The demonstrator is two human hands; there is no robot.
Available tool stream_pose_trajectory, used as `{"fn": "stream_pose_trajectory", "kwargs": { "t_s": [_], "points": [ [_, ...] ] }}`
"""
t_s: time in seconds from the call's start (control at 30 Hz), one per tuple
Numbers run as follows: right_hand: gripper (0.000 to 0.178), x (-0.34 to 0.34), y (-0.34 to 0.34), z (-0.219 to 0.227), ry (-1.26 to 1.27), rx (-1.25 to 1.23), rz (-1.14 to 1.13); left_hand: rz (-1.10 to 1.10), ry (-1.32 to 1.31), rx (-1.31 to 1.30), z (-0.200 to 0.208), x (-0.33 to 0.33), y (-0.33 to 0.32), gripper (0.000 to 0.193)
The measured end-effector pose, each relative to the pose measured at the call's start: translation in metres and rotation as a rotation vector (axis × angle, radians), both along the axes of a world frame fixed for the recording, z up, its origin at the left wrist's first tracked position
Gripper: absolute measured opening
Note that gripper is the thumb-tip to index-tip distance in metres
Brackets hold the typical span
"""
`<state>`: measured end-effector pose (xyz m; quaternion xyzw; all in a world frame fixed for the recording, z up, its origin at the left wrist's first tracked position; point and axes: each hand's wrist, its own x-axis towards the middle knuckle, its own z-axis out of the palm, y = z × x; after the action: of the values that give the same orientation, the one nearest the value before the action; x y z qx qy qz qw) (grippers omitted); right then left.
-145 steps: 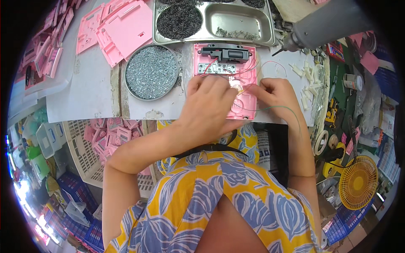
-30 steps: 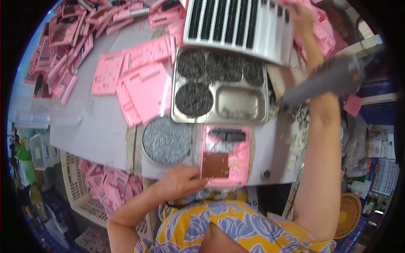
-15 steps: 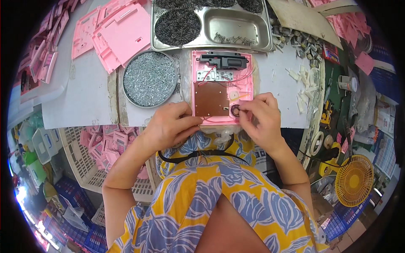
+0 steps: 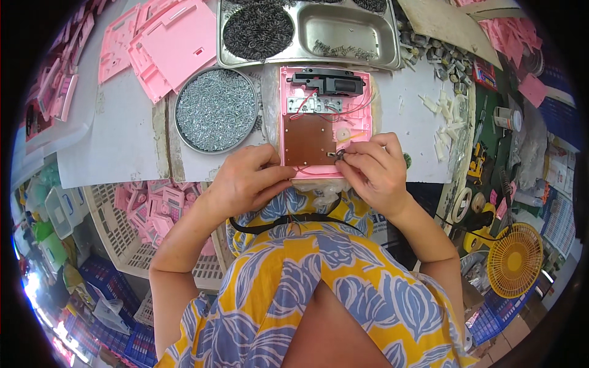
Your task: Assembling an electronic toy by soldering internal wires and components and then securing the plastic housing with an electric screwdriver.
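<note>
On the table in front of me lies an open pink plastic casing (image 4: 358,121). It holds a brown circuit board (image 4: 307,140), a black speaker-like module (image 4: 328,83) and a metal plate (image 4: 310,105) with thin wires. My right hand (image 4: 381,173) pinches a small dark round part (image 4: 339,156) at the lower right corner of the board; the fingers partly cover it. At the casing's lower left corner, my left hand (image 4: 248,178) is closed with its fingertips on the rim, close to a thin wire.
Left of the casing stands a round tray (image 4: 216,110) of small silvery screws. A metal compartment tray (image 4: 300,61) with dark springs sits behind. Pink panels (image 4: 175,46) lie far left, white plastic pieces (image 4: 443,122) at right. A crate (image 4: 123,245) of pink parts is below left.
My right fingers have shifted slightly left and up, and the dark round part, seen face-on before, is now mostly covered. My left hand stays at the casing's corner.
</note>
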<state>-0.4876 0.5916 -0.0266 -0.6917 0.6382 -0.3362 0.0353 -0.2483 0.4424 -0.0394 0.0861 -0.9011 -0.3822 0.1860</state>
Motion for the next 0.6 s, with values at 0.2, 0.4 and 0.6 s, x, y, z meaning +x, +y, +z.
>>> {"fn": "stream_pose_trajectory", "kwargs": {
  "t_s": [0.2,0.4,0.6],
  "points": [
    [0.025,-0.019,0.003,0.010,-0.094,0.081,0.074,-0.053,-0.016,-0.036,0.001,-0.004,-0.005,0.026],
    [0.028,-0.131,0.009,0.017,0.267,0.147,-0.400,-0.053,-0.090,-0.077,0.016,-0.005,-0.002,0.030],
    [0.021,-0.160,-0.001,0.000,0.462,0.156,-0.449,-0.163,-0.312,0.078,0.070,-0.031,-0.030,0.020]
  ]
}}
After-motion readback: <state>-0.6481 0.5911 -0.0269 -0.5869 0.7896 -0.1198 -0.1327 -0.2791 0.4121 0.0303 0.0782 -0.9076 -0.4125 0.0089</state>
